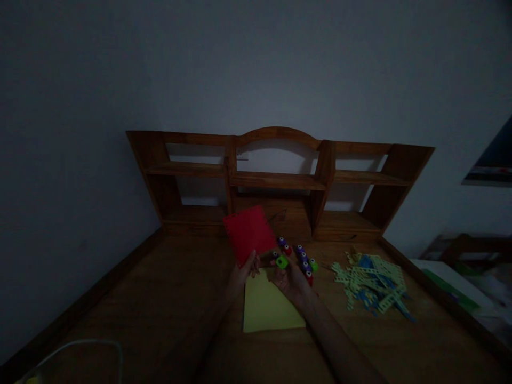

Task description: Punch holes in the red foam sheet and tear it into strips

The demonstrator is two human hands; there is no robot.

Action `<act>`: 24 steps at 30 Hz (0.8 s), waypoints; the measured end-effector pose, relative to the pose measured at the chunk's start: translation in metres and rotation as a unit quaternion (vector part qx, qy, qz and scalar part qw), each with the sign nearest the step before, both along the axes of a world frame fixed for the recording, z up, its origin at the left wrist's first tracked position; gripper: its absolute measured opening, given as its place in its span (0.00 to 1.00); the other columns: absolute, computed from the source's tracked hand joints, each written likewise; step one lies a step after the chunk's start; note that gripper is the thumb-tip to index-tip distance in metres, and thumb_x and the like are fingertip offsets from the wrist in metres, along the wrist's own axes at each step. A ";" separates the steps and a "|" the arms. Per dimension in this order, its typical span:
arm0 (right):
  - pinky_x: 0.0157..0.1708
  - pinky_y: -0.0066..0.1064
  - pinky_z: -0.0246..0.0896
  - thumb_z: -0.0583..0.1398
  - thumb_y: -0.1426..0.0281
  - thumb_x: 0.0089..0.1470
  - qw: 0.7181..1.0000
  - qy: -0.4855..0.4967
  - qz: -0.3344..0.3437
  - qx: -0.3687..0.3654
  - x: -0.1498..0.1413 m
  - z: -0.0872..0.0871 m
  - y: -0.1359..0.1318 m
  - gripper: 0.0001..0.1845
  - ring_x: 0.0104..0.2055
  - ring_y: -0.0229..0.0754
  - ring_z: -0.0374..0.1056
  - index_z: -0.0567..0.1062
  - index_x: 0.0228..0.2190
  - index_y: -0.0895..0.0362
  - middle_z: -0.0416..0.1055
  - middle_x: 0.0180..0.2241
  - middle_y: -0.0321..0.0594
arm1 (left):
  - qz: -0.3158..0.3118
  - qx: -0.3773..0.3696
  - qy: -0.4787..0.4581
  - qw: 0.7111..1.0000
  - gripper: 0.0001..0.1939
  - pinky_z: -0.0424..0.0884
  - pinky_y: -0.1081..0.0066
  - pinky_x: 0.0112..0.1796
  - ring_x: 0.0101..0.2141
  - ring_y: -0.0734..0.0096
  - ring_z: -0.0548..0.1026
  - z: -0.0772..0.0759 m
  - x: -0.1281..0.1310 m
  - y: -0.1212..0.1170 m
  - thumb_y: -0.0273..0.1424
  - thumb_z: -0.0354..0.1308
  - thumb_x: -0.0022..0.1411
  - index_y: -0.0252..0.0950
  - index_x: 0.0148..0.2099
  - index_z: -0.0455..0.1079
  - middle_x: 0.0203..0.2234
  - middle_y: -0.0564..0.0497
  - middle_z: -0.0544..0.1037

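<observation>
Left hand: extended forward from the lower left, raised above the surface [180, 298]; the lower corner of the red square panel [251, 230] is gripped between the fingers [253, 259].
Right hand [292, 280]: reached in from the lower right, with the palm partly turned up; a small green piece [282, 261] is gripped at the fingers.
Red square panel: held tilted, thin and flat, with small notches or holes seen along its edges; located ahead of the left hand, in front of the wooden shelf unit [276, 181].
Small green piece: bright and blocky, with a dark spot on its face.
Yellow sheet [272, 306]: laid flat on the surface, beneath the hands.
Purple, red and green pieces [304, 257]: grouped beyond and beside the right hand, each marked with a white ring.
Loose yellow-green and blue strips [374, 280]: heaped at the right.
</observation>
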State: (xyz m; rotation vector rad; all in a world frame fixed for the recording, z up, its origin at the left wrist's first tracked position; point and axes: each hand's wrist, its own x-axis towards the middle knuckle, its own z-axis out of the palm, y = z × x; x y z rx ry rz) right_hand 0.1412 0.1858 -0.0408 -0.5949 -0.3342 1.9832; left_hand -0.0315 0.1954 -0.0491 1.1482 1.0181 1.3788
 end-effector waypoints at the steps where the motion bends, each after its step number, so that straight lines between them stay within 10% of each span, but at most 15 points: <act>1: 0.18 0.20 0.64 0.58 0.67 0.57 1.000 0.003 0.001 0.001 0.000 0.001 0.000 0.09 0.16 0.30 0.66 0.73 0.34 0.60 0.77 0.27 0.39 | 0.016 0.000 0.010 1.000 0.27 0.59 0.75 0.19 0.15 0.77 0.65 0.000 -0.001 -0.001 0.55 0.54 0.54 0.33 0.28 0.68 0.17 0.54 0.69; 24: 0.26 0.23 0.64 0.71 0.76 0.35 0.957 -0.207 -0.073 0.189 -0.015 0.007 -0.011 0.24 0.29 0.36 0.72 0.76 0.38 0.57 0.77 0.36 0.39 | 0.064 0.009 0.042 0.997 0.26 0.57 0.75 0.18 0.14 0.77 0.62 0.006 -0.001 -0.005 0.54 0.53 0.55 0.34 0.27 0.68 0.15 0.56 0.67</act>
